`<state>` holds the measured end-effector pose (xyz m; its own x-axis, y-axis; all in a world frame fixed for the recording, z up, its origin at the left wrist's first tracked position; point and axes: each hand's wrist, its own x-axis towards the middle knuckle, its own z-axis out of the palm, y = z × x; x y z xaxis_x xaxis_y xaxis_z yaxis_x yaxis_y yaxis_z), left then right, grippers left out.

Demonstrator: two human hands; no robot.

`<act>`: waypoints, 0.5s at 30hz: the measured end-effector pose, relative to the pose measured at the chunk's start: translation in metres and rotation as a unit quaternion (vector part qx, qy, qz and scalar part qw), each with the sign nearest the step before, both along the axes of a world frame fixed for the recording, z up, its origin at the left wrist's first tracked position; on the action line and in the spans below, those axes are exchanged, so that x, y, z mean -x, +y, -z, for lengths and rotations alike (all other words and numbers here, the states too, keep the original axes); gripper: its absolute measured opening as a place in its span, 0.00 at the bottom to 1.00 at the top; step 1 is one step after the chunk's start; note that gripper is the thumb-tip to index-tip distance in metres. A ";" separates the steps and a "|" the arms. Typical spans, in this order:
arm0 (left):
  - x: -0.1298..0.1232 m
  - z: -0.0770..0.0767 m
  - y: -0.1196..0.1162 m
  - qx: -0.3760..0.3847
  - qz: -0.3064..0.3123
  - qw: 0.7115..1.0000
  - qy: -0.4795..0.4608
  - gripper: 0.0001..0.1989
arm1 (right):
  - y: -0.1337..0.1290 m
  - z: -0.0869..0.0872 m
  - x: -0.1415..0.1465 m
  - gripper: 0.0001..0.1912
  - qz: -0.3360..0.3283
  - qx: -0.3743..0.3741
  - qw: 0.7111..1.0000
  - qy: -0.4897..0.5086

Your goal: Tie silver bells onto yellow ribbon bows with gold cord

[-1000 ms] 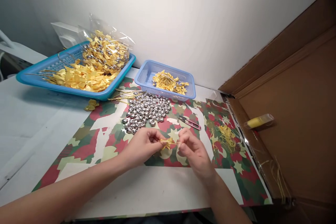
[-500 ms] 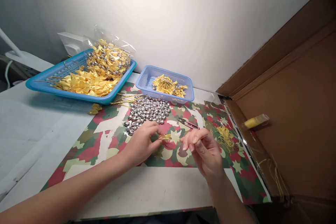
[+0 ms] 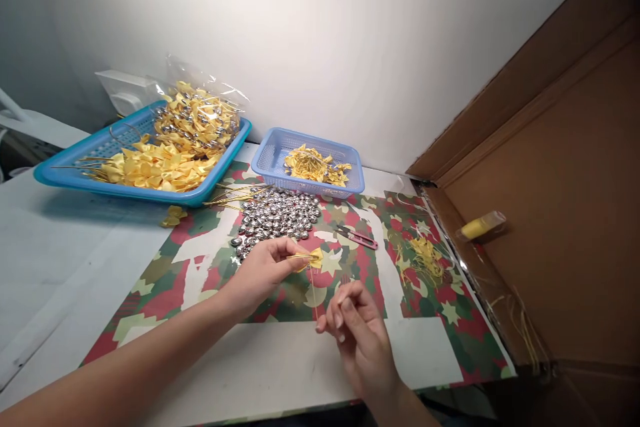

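Between thumb and fingers, my left hand (image 3: 265, 271) pinches a small yellow ribbon bow (image 3: 316, 257) with gold wire, just in front of a pile of silver bells (image 3: 280, 213). A thin yellow thread (image 3: 314, 293) runs down from the bow to my right hand (image 3: 355, 330). The fingers of that hand are curled closed on the thread, lower and nearer the table's front edge. Pink-handled snips (image 3: 357, 237) lie behind my hands on the patterned paper (image 3: 350, 280).
A large blue basket (image 3: 195, 197) holds yellow bows and a clear bag of more. The smaller blue basket (image 3: 356, 177) holds yellow pieces. Yellow thread scraps (image 3: 426, 259) lie at right, near a cardboard wall (image 3: 540, 213) with a yellow tube (image 3: 483, 225).
My right hand has moved down and left, toward the front edge, and the thread now stretches downward from the bow. More of the bow shows beyond my left fingertips. The view has shifted slightly.
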<state>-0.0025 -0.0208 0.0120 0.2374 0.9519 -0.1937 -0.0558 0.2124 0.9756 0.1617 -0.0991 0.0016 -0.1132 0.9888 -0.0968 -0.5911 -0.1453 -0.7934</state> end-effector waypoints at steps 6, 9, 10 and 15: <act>-0.006 0.002 -0.004 0.066 0.010 0.995 -0.070 0.12 | 0.005 0.012 0.000 0.19 0.016 0.129 0.991 -0.012; -0.006 0.002 -0.005 0.076 0.025 0.994 -0.073 0.12 | 0.008 0.009 0.003 0.22 0.025 0.133 0.990 -0.048; -0.006 0.001 -0.005 0.068 0.021 0.995 -0.070 0.12 | 0.010 0.008 0.005 0.23 0.041 0.128 0.989 -0.060; -0.003 0.001 -0.007 0.018 -0.009 0.999 -0.046 0.13 | 0.016 0.007 0.017 0.24 0.119 0.086 0.984 -0.105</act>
